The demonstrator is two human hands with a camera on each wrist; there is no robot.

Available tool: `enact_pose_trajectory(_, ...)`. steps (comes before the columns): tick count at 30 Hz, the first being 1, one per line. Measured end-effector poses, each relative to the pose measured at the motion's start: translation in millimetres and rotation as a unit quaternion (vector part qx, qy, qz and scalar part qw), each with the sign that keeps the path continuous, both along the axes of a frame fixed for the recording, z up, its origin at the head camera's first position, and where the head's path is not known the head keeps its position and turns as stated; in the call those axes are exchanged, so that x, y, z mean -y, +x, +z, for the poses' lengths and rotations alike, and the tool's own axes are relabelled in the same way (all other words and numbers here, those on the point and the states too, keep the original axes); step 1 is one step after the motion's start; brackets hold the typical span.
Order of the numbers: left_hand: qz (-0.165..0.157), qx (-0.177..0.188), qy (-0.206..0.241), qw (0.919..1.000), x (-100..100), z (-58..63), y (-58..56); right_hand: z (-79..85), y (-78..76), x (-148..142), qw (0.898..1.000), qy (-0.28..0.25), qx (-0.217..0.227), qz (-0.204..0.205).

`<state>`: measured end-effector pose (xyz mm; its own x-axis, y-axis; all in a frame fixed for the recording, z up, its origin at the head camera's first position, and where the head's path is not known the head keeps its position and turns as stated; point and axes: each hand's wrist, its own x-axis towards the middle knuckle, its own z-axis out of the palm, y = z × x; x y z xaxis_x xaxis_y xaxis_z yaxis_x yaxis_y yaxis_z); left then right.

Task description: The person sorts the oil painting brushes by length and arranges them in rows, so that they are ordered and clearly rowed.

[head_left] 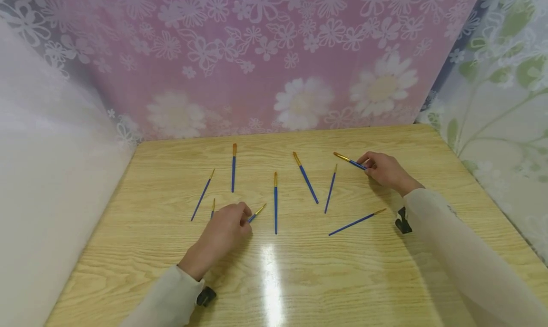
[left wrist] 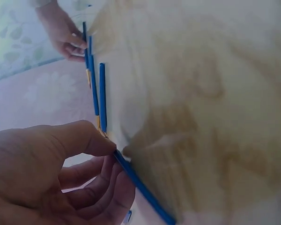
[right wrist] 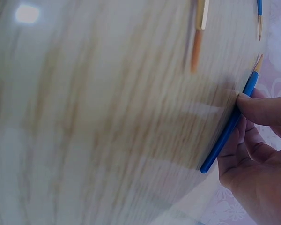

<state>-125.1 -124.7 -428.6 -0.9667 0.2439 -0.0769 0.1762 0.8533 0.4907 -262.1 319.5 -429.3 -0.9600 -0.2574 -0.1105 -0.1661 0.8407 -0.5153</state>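
My left hand [head_left: 226,232] pinches a thin paintbrush [head_left: 257,213] between thumb and fingertips, low over the wooden table. In the left wrist view the blue handle [left wrist: 145,192] of this brush slants away below the thumb tip. At the back right, my right hand [head_left: 384,170] pinches a paintbrush [head_left: 348,160] with a blue handle, gold ferrule and brown bristles pointing left. Its blue handle [right wrist: 225,131] also shows in the right wrist view, running past the thumb. Part of a small paintbrush [head_left: 213,208] is hidden behind my left hand.
Several paintbrushes lie spread on the table [head_left: 128,251]. One [head_left: 276,203] is upright in view right of my left hand; another [head_left: 357,222] slants in front of my right hand. Flowered cloth [head_left: 257,80] rises behind the table, with pale walls at both sides.
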Motion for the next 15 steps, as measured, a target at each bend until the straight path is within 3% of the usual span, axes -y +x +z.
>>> enact_pose_trajectory(8,-0.008,0.009,0.007,0.9999,5,9.8,-2.8,-1.8,-2.2,-1,1.000,-0.003,0.004,-0.001)
enact_pose_trajectory(15,0.006,0.016,0.037,0.9992,13,17.5,-2.6,-3.4,-2.3,0,1.000,-0.002,0.003,-0.001)
